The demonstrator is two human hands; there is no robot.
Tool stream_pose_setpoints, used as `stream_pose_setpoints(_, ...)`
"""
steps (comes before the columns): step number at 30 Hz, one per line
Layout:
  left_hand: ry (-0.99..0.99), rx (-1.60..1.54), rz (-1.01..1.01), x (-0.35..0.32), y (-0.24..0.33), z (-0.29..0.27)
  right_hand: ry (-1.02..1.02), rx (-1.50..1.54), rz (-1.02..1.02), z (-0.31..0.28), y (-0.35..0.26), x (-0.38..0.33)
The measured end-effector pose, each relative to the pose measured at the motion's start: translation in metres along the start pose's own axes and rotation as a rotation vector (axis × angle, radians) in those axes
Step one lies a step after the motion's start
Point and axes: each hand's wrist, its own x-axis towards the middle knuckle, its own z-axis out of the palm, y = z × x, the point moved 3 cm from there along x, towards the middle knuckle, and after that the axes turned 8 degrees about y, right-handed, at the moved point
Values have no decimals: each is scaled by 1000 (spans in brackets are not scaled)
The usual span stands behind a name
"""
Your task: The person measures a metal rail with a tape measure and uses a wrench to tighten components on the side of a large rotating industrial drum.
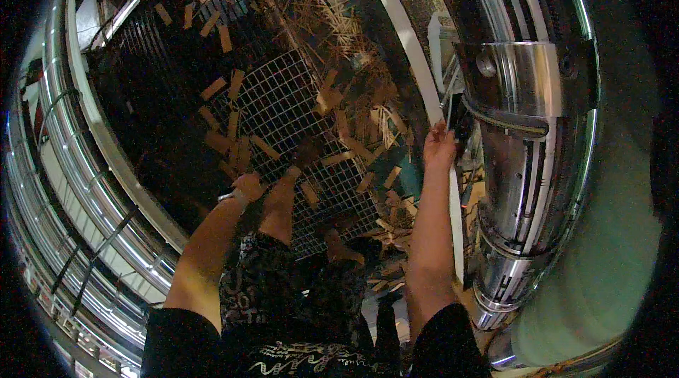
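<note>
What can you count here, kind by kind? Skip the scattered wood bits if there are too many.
Hands: 2 (left hand, right hand)
Wristwatch: 1
Wire mesh panel: 1
Shiny metal drum: 1
Total: 5, leaving out the scattered wood pieces, which are too many to count.

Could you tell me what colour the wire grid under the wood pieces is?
The wire grid is white, clearest in the head view.

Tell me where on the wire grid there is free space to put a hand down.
The wire grid is barest at its middle, between the flat wood pieces on its left and the stick pile on its right. The dark mesh beyond the left hand holds few pieces. Near the right hand and at the far end, sticks crowd it.
</note>
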Motion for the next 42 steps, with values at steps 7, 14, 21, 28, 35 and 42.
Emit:
stream_pose_setpoints(7,166,-282,305,68,172,-141,218,-341,85,-93,1,-70)
stream_pose_setpoints(14,328,-322,488,125,356,-129,19,-1009,-522,-139,-18,-26)
stream_pose_setpoints(21,828,-35,863,163,482,-146,-191,-1050,-855,-186,-20,-7)
stream_pose_setpoints(28,793,42,1046,193,513,-116,-75,-711,-711,-238,7,14)
stream_pose_setpoints(35,1034,162,1143,202,510,-132,57,-823,-1171,-283,63,7)
stream_pose_setpoints(42,978,364,1345,273,524,-133,928,-375,-1417,-425,-68,-175)
